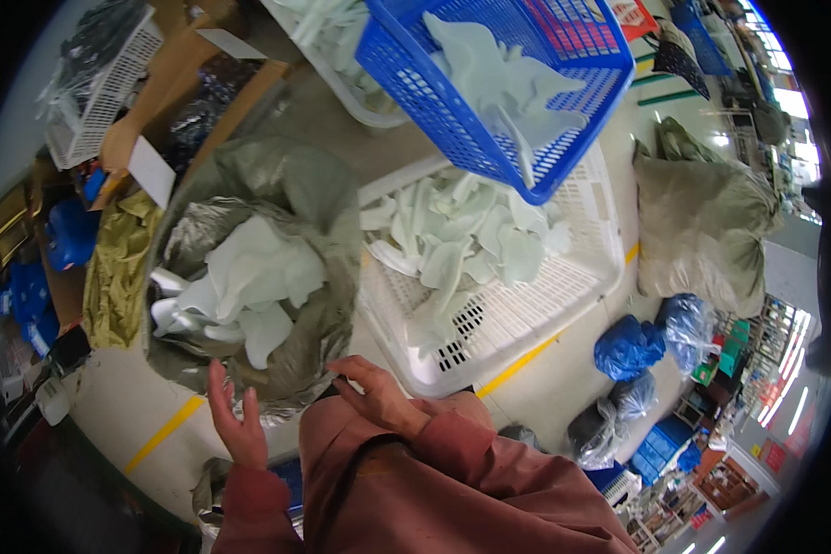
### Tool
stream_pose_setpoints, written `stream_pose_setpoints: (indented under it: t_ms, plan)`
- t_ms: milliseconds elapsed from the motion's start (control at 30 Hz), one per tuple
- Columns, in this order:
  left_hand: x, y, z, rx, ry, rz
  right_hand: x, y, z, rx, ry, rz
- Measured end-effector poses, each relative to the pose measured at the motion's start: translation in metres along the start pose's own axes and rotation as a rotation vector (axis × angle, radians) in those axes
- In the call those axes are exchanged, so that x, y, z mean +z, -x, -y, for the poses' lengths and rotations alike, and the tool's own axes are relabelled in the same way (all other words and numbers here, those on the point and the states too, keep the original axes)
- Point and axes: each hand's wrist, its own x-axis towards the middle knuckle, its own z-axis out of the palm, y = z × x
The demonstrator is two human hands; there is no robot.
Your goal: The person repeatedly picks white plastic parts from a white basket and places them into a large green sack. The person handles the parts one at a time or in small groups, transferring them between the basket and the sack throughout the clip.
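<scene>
A large grey-green woven sack (328, 198) stands before me with its mouth wide and a shiny lining. Inside it lies a loose heap of thin, curved, pale whitish-green pieces (258, 272). My left hand (238, 425) is just below the sack's near rim, fingers spread, nothing in it. My right hand (379, 395) is at the rim's near right, its fingers stretched toward the sack; I see nothing held in it. Whether either hand touches the rim I cannot tell. Right of the sack, a white slatted crate (563, 295) holds many similar pieces.
A blue plastic basket (406, 102) with more pale pieces rests over the far side of the white crate. Another white bin (379, 118) stands behind. Cardboard boxes (125, 129) crowd the left. Full sacks (702, 226) and blue bags (628, 346) sit on the floor at right.
</scene>
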Motion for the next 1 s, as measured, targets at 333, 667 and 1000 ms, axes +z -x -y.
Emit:
stream_pose_setpoints:
  t_ms: [333, 667, 1000]
  plan:
    - [0.220, 0.027, 0.006, -0.119, 0.215, 0.736, -0.109, 0.052, -0.245, 0.532, -0.012, -0.537]
    - [0.452, 0.021, 0.159, -0.398, -0.171, 0.990, -0.169, 0.050, -0.422, 0.868, -0.050, -0.814]
    - [0.551, 0.016, 0.207, -0.517, -0.243, 1.006, -0.128, -0.002, -0.481, 0.972, -0.274, -0.908]
